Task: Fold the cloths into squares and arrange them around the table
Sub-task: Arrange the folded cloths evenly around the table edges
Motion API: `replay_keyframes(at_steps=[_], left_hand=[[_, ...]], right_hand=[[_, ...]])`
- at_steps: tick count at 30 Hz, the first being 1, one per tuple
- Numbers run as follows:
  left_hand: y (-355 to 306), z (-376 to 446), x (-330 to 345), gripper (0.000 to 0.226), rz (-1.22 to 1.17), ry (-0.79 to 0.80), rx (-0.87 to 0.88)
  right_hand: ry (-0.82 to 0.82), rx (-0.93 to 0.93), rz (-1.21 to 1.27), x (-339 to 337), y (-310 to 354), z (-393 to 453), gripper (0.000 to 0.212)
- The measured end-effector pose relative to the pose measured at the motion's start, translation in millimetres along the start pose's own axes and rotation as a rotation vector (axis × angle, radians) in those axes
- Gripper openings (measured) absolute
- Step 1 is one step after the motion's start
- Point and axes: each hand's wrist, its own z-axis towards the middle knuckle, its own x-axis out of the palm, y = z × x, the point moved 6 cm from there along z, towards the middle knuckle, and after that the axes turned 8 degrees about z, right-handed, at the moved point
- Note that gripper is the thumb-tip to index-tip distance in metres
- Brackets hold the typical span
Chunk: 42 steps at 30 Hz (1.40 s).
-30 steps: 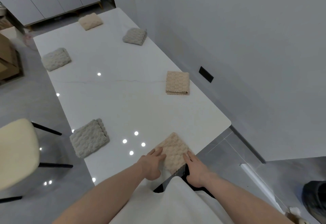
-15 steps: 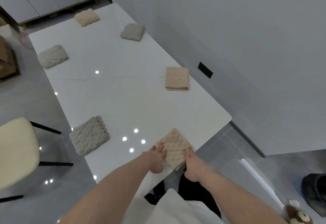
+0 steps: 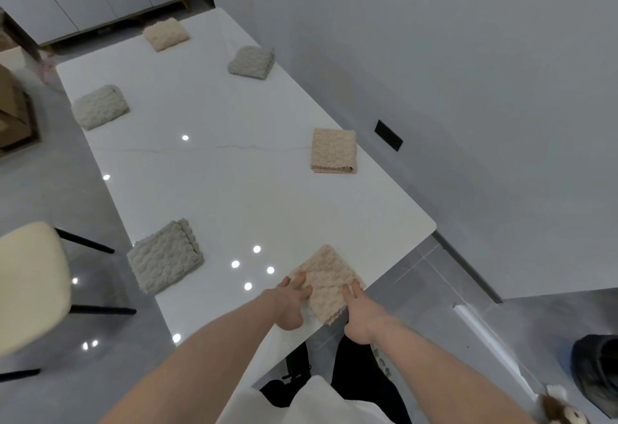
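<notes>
Both hands on the last beige cloth (image 3: 326, 281), which lies diamond-wise at the near tabletop (image 3: 234, 196) edge, its lower corner just at the rim. Left hand (image 3: 291, 303): fingers (image 3: 302, 285) extended, loosely together, pressing the cloth's left edge. Right hand (image 3: 359, 315): fingers (image 3: 352, 291) straight, resting against its right edge. Judged: squaring and nudging the fold into its place.

Beyond the fingers, five folded cloths ring the tabletop: grey cloth (image 3: 165, 256) to the left, beige square (image 3: 333, 151) ahead right, three more farther off. Placement looks nearly complete.
</notes>
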Motion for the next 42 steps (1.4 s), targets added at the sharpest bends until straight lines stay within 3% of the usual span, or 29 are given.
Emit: replay_keyframes(at_steps=[3,8,13,20,29,42], left_hand=[[0.8,-3.8,-1.3,0.081,-0.069,-0.102,0.001],[1.8,-22.7,2.1,0.071,-0.417,-0.335,0.041],[28.3,-54.0,18.7,0.067,-0.619,-0.517,-0.002],[69.5,-89.1,2.2,0.06,-0.649,-0.643,-0.04],[79.5,-86.8,-46.6,0.06,-0.622,-0.689,-0.032],[81.8,-32.6,-132.1,0.065,-0.533,-0.638,-0.024]], right_hand=[[-0.003,-0.009,0.06,-5.7,-4.1,-6.1,0.094],[-0.134,-0.056,0.17,-12.2,-7.5,-28.2,0.089],[-0.198,-0.1,0.237,-10.2,-5.7,-50.2,0.088],[-0.219,-0.083,0.257,-22.6,-3.5,-60.5,0.086],[-0.307,-0.104,0.26,-75.7,10.7,-52.4,0.085],[-0.322,-0.054,0.272,-153.9,-0.2,-4.5,0.081]])
